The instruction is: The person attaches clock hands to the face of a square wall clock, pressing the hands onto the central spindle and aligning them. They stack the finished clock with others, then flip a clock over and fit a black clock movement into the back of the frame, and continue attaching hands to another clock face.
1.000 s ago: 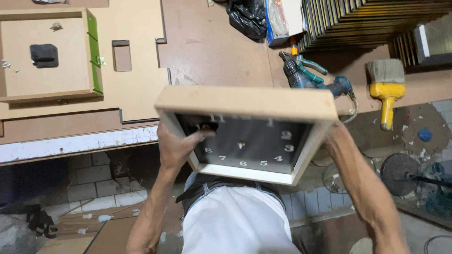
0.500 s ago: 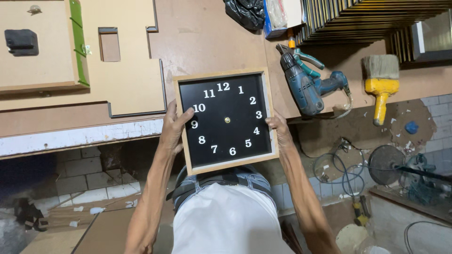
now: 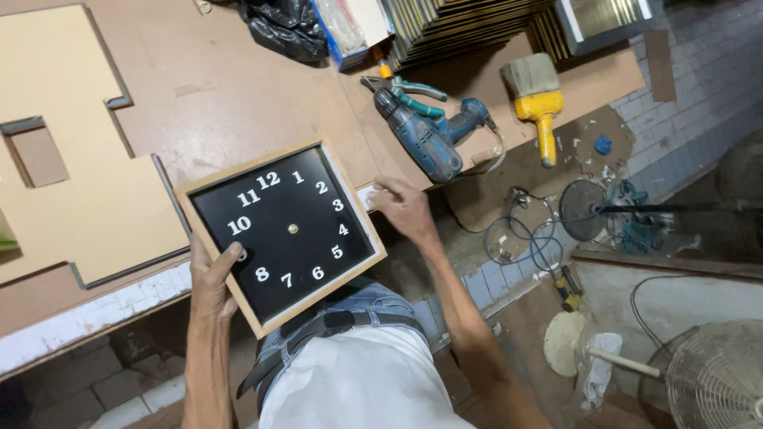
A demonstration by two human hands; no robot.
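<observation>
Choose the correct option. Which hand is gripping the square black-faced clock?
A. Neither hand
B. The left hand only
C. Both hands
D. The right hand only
B: the left hand grips the clock at its lower-left edge, thumb on the black face, while the right hand rests on the bench edge just beside the frame.

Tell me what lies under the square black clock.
The clock rests partly on the brown workbench, its lower corner hanging over the person's lap. The left hand grips that lower left edge, fingers hidden underneath. Anything else beneath is covered.
</observation>
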